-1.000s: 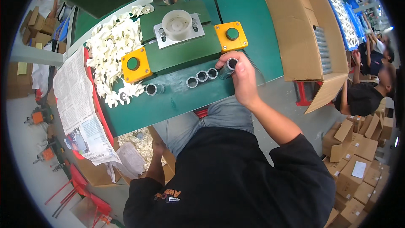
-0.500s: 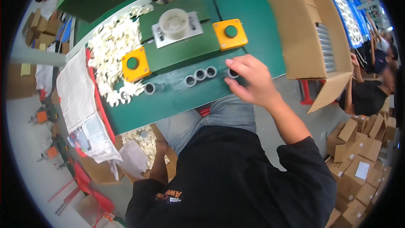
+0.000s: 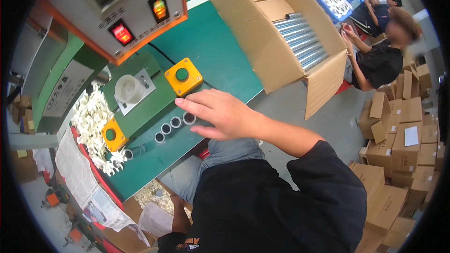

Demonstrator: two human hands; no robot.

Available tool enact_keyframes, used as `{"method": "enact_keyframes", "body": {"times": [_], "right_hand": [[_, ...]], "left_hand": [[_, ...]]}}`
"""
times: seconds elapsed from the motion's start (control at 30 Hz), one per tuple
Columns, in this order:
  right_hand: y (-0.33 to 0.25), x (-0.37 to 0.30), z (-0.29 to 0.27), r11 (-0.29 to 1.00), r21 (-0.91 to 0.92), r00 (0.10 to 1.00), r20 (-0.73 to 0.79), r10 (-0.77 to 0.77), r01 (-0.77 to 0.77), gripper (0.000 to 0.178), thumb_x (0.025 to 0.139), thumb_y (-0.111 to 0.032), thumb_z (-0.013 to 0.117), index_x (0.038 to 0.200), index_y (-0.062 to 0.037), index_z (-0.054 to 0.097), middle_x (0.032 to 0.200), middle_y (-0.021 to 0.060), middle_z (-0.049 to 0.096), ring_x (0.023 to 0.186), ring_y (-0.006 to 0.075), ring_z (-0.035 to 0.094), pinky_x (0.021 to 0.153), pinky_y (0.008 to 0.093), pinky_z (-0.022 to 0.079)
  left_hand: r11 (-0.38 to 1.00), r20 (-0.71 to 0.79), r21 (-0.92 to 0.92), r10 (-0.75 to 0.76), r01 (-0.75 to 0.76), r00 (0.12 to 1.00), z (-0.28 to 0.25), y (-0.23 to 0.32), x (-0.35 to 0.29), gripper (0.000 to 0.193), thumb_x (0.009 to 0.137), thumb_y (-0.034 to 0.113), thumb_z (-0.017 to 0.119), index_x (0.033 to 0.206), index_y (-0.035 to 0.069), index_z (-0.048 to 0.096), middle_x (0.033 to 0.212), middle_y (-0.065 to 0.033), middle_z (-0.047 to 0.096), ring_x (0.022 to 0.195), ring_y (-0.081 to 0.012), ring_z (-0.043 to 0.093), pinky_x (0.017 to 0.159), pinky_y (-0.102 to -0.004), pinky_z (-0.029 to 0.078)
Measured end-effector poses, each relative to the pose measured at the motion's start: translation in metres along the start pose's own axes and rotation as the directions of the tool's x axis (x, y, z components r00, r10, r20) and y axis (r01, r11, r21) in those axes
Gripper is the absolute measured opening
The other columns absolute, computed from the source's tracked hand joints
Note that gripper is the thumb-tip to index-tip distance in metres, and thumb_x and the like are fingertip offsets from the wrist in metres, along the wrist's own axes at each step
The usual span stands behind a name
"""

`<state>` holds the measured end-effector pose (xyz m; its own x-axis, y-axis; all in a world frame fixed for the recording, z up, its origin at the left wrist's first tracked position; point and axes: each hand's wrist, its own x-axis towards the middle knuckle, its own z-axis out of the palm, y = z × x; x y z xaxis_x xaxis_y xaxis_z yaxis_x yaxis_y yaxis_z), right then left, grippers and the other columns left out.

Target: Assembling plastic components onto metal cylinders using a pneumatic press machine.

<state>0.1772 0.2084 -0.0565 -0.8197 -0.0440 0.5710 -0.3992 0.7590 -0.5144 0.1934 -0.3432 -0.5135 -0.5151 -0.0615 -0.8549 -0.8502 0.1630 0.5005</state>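
Note:
Spread fingers mark my right hand point(image 3: 220, 115), which hovers over the table's front edge. A short grey tube point(image 3: 189, 118) stands between its thumb and fingers, with visible gaps around its rim. That tube ends a slanting row with three other tubes point(image 3: 166, 128), their open ends up. Farther left, another tube point(image 3: 128, 154) stands near loose white curved plastic pieces point(image 3: 93, 117). My left hand point(image 3: 176, 202) is low beside a box of white pieces point(image 3: 152, 192) under the table edge; its fingers are hidden.
A green machine with a clear round cup point(image 3: 129, 89) has two yellow button boxes point(image 3: 183, 76). Its control box point(image 3: 117, 23) shows lit switches. An open carton point(image 3: 262, 33) of metal tubes is at the right. A co-worker point(image 3: 384, 51) sits beyond; cartons point(image 3: 393, 145) are stacked behind.
The view has swung to the right, bringing the control box and carton's tubes into sight. The tube at my right hand now stands closer to the row. My left hand remains low by the box.

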Motion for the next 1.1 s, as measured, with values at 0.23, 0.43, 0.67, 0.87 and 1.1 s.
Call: {"method": "enact_keyframes", "body": {"times": [0.23,0.43,0.67,0.87,1.1], "right_hand": [[-0.009,-0.014,-0.105,0.946,-0.252,0.943,-0.209,-0.26,0.205,0.042,0.077,-0.005,0.078,0.118,-0.0001,0.068,0.101,0.0138,0.069,0.081,0.0277,0.067,0.068,0.0395,0.054],[0.038,0.011,-0.205,0.745,-0.665,0.98,-0.177,-0.086,-0.055,0.03,0.081,0.002,0.066,0.11,-0.002,0.071,0.103,0.0152,0.068,0.09,0.0339,0.067,0.078,0.0416,0.055],[0.217,-0.033,-0.271,0.537,-0.801,0.782,0.15,0.605,-0.262,0.039,0.104,-0.032,0.053,0.128,-0.0033,0.065,0.13,0.0197,0.062,0.123,0.0382,0.057,0.107,0.046,0.045],[0.26,-0.044,-0.267,0.509,-0.789,0.715,0.132,0.686,-0.343,0.055,0.106,-0.055,0.042,0.118,-0.0097,0.071,0.118,0.018,0.065,0.119,0.0378,0.059,0.102,0.0486,0.048],[0.281,-0.038,-0.262,0.501,-0.777,0.724,0.086,0.685,-0.381,0.056,0.1,-0.056,0.051,0.104,-0.0061,0.077,0.115,0.0249,0.064,0.113,0.0415,0.058,0.1,0.0509,0.047]], "left_hand": [[0.987,0.058,-0.142,0.087,-0.079,0.994,-0.007,-0.016,0.003,0.032,0.1,0.022,0.053,0.119,0.0,0.063,0.108,-0.0141,0.068,0.098,-0.0306,0.069,0.079,-0.047,0.058],[0.888,0.13,-0.423,-0.138,0.18,0.982,-0.015,-0.012,0.001,0.039,0.1,0.03,0.049,0.119,0.001,0.066,0.106,-0.0104,0.07,0.092,-0.0306,0.07,0.077,-0.0438,0.058],[0.99,0.014,-0.086,-0.108,0.109,0.994,0.01,0.006,-0.011,0.046,0.101,0.033,0.047,0.13,0.001,0.063,0.11,-0.0102,0.071,0.096,-0.0288,0.071,0.077,-0.0434,0.058],[0.722,0.597,-0.415,-0.243,0.553,0.765,-0.005,0.005,-0.01,0.06,0.103,0.045,0.037,0.143,0.003,0.054,0.134,-0.013,0.064,0.12,-0.0342,0.063,0.094,-0.0483,0.054],[0.993,0.249,-0.028,0.115,-0.112,0.962,0.0,0.008,-0.026,0.069,0.102,0.052,0.03,0.152,0.006,0.044,0.144,-0.0147,0.058,0.133,-0.0361,0.054,0.108,-0.0516,0.046]]}}
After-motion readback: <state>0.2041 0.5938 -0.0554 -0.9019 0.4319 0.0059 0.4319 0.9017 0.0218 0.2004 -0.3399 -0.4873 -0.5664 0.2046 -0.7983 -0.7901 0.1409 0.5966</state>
